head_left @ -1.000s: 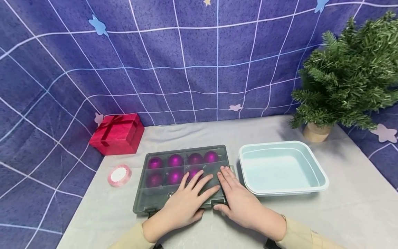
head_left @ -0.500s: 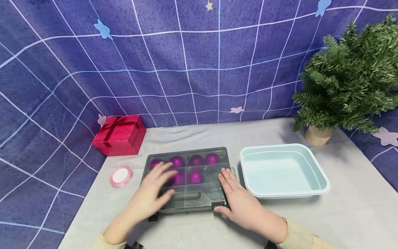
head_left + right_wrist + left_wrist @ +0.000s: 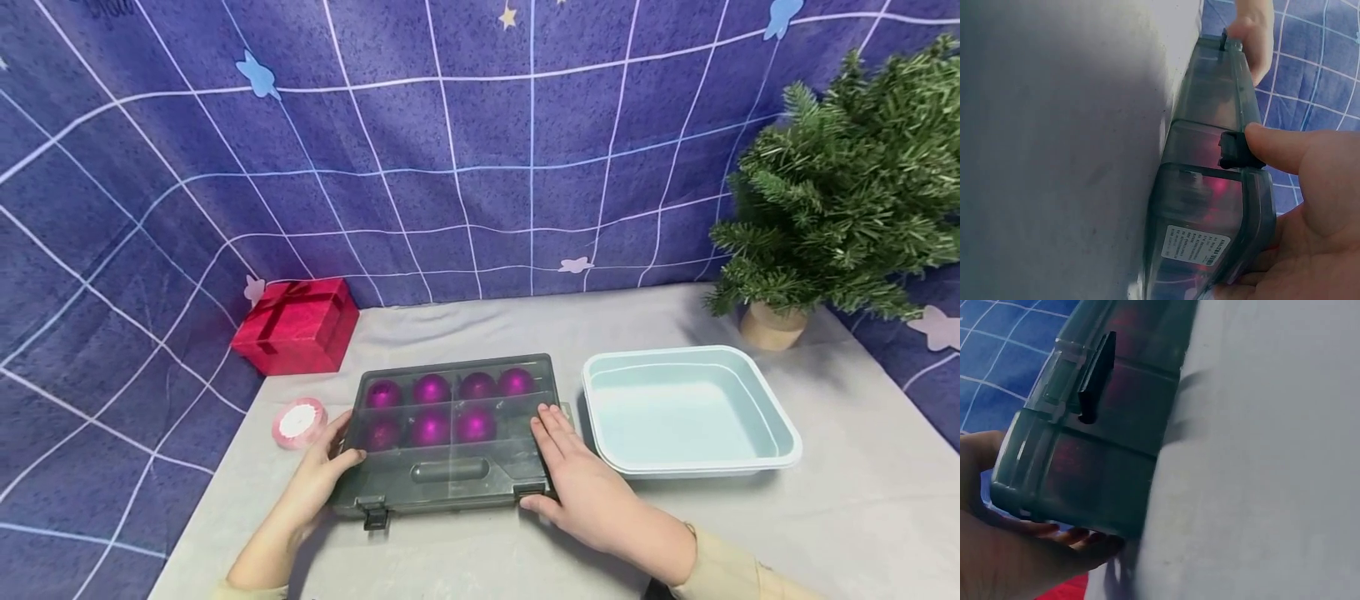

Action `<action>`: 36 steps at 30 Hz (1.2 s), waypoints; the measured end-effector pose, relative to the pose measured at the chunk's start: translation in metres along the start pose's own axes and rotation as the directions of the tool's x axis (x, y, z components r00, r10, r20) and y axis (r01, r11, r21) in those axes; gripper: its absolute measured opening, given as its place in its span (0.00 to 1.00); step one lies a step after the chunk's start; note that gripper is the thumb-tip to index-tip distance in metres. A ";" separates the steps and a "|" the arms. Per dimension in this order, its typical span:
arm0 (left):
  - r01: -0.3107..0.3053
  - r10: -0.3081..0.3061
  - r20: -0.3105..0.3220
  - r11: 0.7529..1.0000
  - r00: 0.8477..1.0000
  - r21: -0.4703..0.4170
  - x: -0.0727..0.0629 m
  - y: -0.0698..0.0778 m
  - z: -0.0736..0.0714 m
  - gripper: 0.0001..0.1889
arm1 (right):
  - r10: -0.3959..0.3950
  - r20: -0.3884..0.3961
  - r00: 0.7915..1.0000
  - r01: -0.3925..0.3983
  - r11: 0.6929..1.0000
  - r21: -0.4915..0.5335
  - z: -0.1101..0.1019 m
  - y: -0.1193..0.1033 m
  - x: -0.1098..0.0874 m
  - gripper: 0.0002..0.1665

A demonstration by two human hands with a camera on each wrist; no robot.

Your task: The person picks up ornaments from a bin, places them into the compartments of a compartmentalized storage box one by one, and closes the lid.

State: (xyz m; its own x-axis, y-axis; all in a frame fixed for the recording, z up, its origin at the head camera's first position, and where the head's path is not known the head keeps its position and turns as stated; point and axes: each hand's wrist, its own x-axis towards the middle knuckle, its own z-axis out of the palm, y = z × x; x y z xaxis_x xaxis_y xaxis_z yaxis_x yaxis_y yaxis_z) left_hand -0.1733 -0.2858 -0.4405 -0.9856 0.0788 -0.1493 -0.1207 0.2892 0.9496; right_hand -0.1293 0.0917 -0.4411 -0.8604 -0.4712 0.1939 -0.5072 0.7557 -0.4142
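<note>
A translucent dark grey plastic case (image 3: 450, 470) lies on the table, its lid down, with several purple balls (image 3: 432, 427) visible in its compartments. At its left end, my left hand (image 3: 311, 479) grips the case, thumb on the lid and fingers along the side wall. The left front latch (image 3: 1097, 378) sticks out from the wall. My right hand (image 3: 585, 483) rests along the right edge with fairly straight fingers. In the right wrist view, its thumb (image 3: 1279, 147) touches the right front latch (image 3: 1235, 151), which lies against the case.
A pale blue tray (image 3: 690, 468) stands right of the case, close to my right hand. Behind it is a small artificial fir tree (image 3: 832, 200) on a wooden base. A red gift box (image 3: 296, 329) and a pink ribbon roll (image 3: 298, 422) sit at the left.
My left hand has moved left from the lid's front right part to the case's left end and taken hold there. The right hand has stayed at the right edge.
</note>
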 end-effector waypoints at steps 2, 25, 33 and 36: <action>0.017 -0.017 0.003 0.999 1.000 -0.039 0.002 -0.002 0.002 0.39 | 0.003 0.002 1.000 -0.003 1.000 0.002 -0.001 0.000 0.000 0.58; -0.004 0.000 -0.030 0.992 1.000 -0.128 0.003 -0.015 0.012 0.39 | -0.166 0.104 0.981 0.161 0.985 0.054 -0.009 -0.060 0.004 0.43; -0.006 0.001 -0.045 0.993 0.999 -0.115 0.002 -0.017 0.012 0.38 | -0.283 0.276 0.919 -0.066 0.579 0.812 0.023 -0.084 0.021 0.19; -0.004 -0.002 -0.049 0.993 0.999 -0.114 0.002 -0.017 0.013 0.39 | -0.311 0.425 0.850 -0.336 0.302 0.892 0.041 -0.090 0.026 0.23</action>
State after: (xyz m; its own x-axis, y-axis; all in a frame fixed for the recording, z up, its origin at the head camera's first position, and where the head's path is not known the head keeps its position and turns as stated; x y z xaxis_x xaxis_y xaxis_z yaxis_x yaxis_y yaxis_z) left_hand -0.1722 -0.2785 -0.4604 -0.9900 0.0311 -0.1375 -0.1299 0.1783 0.9754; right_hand -0.1043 -0.0070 -0.4351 -0.5529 -0.8290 -0.0844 0.1795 -0.0196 -0.9836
